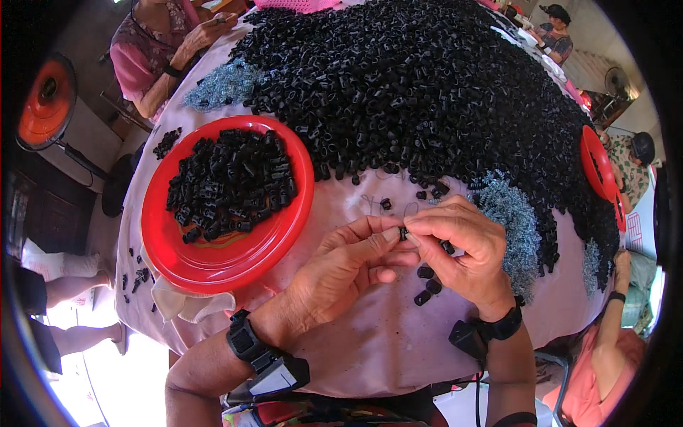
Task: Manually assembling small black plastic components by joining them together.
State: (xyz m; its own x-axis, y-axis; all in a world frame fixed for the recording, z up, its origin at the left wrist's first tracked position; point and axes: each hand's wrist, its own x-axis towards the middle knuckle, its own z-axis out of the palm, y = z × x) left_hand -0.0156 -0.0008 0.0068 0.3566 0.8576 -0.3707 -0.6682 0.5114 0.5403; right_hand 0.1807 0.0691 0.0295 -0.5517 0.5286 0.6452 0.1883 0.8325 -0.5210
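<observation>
Fan point(48, 96): orange-red, standing off the worktop point(341, 349).
Co-worker point(135, 67): seated at the far left edge, in a pink top.
Tray point(295, 231): round, red, heaped with black pieces point(231, 178); a pale cloth point(188, 302) sticks out from under its near rim.
Left hand point(338, 267): thumb and fingertips together, clamped on the part.
Part point(403, 233): small, black, held above the worktop where both hands meet; mostly hidden by fingers.
Big pile point(413, 92): black pieces spread beyond the hands.
Loose pieces point(425, 286): a few, black, just beside the right hand.
Right hand point(462, 238): thumb and forefinger pinched on the same part.
Springs point(506, 228): blue-grey heap right of that hand, touching the big pile.
Tub point(597, 164): red, at the far right edge.
</observation>
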